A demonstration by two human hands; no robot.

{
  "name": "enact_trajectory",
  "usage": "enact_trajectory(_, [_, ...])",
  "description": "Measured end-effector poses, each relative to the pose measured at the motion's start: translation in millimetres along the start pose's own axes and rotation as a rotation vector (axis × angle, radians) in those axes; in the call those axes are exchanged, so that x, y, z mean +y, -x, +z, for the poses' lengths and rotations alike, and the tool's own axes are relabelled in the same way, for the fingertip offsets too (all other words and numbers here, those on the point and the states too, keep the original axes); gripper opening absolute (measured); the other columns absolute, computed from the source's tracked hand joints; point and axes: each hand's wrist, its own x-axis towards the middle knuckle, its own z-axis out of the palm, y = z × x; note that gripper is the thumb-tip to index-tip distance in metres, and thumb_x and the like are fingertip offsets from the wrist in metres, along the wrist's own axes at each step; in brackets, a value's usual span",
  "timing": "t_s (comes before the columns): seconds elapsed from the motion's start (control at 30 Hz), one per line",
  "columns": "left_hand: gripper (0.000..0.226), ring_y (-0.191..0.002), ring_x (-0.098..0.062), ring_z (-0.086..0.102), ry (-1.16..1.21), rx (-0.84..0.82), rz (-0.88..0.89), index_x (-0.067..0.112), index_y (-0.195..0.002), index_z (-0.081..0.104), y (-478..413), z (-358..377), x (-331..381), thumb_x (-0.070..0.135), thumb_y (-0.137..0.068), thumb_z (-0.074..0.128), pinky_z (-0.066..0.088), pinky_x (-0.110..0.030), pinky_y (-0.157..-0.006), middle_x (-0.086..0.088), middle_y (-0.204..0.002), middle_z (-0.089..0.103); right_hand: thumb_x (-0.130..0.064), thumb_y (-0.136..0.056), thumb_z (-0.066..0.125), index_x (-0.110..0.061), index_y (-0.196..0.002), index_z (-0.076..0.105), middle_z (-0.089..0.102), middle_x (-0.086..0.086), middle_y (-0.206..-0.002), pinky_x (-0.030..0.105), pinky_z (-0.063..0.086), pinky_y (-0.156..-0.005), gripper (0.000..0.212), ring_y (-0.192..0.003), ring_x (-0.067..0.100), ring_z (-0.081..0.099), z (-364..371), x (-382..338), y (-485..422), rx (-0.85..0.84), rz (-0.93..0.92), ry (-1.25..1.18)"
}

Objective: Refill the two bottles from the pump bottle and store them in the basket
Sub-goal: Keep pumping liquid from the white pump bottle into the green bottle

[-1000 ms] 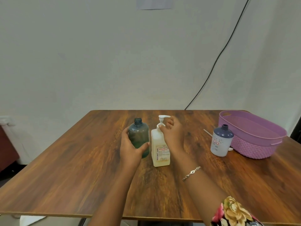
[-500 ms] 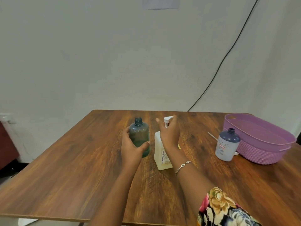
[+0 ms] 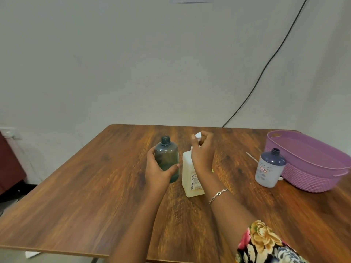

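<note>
One pump bottle (image 3: 187, 168) bears vertical lettering, "BIOCHEK CHG".

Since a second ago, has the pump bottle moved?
Yes. The pump bottle has turned in place beside the teal bottle: its label, then facing the camera, now turned rightward, toward the basket.

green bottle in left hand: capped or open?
Open: the green bottle shows a bare threaded neck, no cap; left hand grips it upright.

Teal bottle (image 3: 168, 154); cream pump bottle (image 3: 190, 168); lilac basket (image 3: 313, 178); floral sleeve (image 3: 266, 243); woodgrain table (image 3: 76, 196)
</note>
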Motion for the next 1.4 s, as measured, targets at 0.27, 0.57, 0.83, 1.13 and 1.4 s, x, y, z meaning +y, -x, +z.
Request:
enact_trajectory(0.27, [0.081, -0.124, -0.020, 0.045, 0.016, -0.014, -0.006, 0.020, -0.135, 0.033, -1, 1, -3, 0.006, -0.070, 0.078, 0.042, -0.041, -0.102, -0.001, -0.136, 0.044, -0.017, -0.099, 0.039, -0.012, -0.118, 0.053, 0.054, -0.002, -0.096, 0.012, 0.039, -0.059, 0.024, -0.072, 0.003, 0.050, 1, 1, -1, -0.062, -0.029, 0.037])
enact_trajectory(0.57, [0.078, -0.117, -0.016, 0.047, 0.008, -0.064, 0.019, 0.028, -0.130, 0.035, -2, 2, -12, 0.009, -0.068, 0.079, 0.045, -0.039, -0.098, 0.004, -0.130, 0.046, -0.018, -0.099, 0.039, -0.019, -0.106, 0.044, 0.057, -0.007, -0.079, 0.016, 0.038, -0.061, 0.009, -0.074, 0.003, 0.052, -5, -2, -5, -0.137, 0.079, -0.164])
enact_trajectory(0.83, [0.073, -0.112, -0.013, 0.048, 0.031, -0.122, 0.006, 0.033, -0.123, 0.035, 2, 3, -13, 0.004, -0.070, 0.077, 0.044, -0.035, -0.096, 0.010, -0.121, 0.047, -0.018, -0.100, 0.036, -0.022, -0.095, 0.056, 0.059, -0.003, -0.083, 0.025, 0.045, -0.063, 0.021, -0.077, 0.014, 0.055, -9, 2, -11, -0.191, 0.116, -0.171])
enact_trajectory(1.13, [0.072, -0.107, -0.012, 0.050, -0.027, -0.179, 0.006, 0.037, -0.121, 0.041, 3, 1, -14, 0.007, -0.067, 0.079, 0.046, -0.032, -0.088, 0.021, -0.109, 0.047, -0.001, -0.089, 0.053, -0.008, -0.100, 0.067, 0.062, -0.002, -0.095, 0.007, 0.042, -0.070, 0.019, -0.083, 0.004, 0.056, -39, -8, -18, -0.124, -0.311, 0.121])
enact_trajectory(1.4, [0.076, -0.094, -0.005, 0.048, -0.074, -0.214, -0.007, 0.032, -0.130, 0.042, -3, 2, -6, 0.012, -0.066, 0.080, 0.044, -0.023, -0.069, 0.010, -0.113, 0.046, 0.003, -0.084, 0.054, -0.003, -0.096, 0.072, 0.069, 0.007, -0.098, 0.018, 0.039, -0.075, 0.022, -0.089, 0.018, 0.058, -46, -23, -26, -0.273, -0.512, 0.426])
